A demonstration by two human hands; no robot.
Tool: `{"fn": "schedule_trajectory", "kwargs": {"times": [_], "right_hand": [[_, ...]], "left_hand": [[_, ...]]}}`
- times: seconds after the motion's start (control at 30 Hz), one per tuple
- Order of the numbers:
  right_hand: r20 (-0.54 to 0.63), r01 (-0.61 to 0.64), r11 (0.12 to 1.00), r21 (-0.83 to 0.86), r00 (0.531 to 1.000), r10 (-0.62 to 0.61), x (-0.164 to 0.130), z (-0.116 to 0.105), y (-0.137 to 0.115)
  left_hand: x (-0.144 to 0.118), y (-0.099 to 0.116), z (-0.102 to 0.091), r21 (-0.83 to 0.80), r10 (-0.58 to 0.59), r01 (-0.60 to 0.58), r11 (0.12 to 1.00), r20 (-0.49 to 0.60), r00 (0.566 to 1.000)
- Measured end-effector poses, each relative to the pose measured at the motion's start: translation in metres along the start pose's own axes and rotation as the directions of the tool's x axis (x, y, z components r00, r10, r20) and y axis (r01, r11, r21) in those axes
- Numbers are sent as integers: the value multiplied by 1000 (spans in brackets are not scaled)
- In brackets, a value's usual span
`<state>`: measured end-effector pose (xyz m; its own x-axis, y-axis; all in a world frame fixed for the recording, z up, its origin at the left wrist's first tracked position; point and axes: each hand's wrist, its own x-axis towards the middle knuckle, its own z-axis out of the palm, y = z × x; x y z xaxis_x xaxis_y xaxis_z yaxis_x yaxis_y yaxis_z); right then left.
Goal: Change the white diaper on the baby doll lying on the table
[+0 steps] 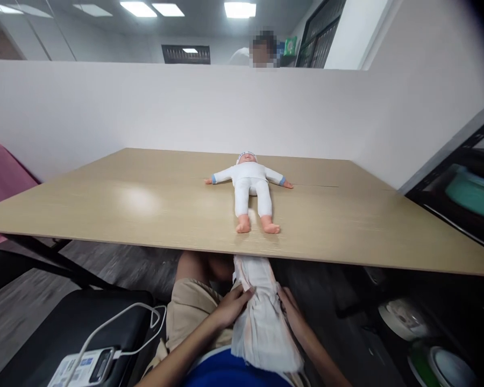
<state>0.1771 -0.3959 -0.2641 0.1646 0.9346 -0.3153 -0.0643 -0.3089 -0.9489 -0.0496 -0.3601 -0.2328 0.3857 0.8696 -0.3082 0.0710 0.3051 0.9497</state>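
A diaper (265,325) is being held along its two edges by the loosely bent fingers of the left hand (233,306) and right hand (293,310).

Both forearms are showing bare. The left forearm (185,346) is slanting in from 7 o'clock, and the left hand (232,306) is gripping with bent fingers, pointing between 1 and 2 o'clock. The right forearm (318,349) is slanting in from 5 o'clock, and the right hand (291,306) is gripping too, pointing toward 11 o'clock.
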Motion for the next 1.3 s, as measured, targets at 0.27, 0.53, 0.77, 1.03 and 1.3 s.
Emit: {"fn": "schedule_trajectory", "kwargs": {"times": [0.27,0.53,0.77,1.03,1.3], "right_hand": [[244,-3,993,115,969,-26,-27,16,-42],[91,-14,995,100,996,5,-145,3,-127],[207,110,987,117,969,-133,-148,25,-183],[289,213,973,86,929,-229,-76,38,-163],[297,113,986,125,944,-146,-61,29,-134]], "left_hand": [[-24,33,22,-118,36,-26,993,86,996],[-146,97,31,65,118,-118,991,-1,993],[-146,132,31,-135,180,-195,971,-115,977],[-77,120,27,-335,190,-245,910,-188,963],[-61,93,32,-380,99,-159,911,-174,980]]}}
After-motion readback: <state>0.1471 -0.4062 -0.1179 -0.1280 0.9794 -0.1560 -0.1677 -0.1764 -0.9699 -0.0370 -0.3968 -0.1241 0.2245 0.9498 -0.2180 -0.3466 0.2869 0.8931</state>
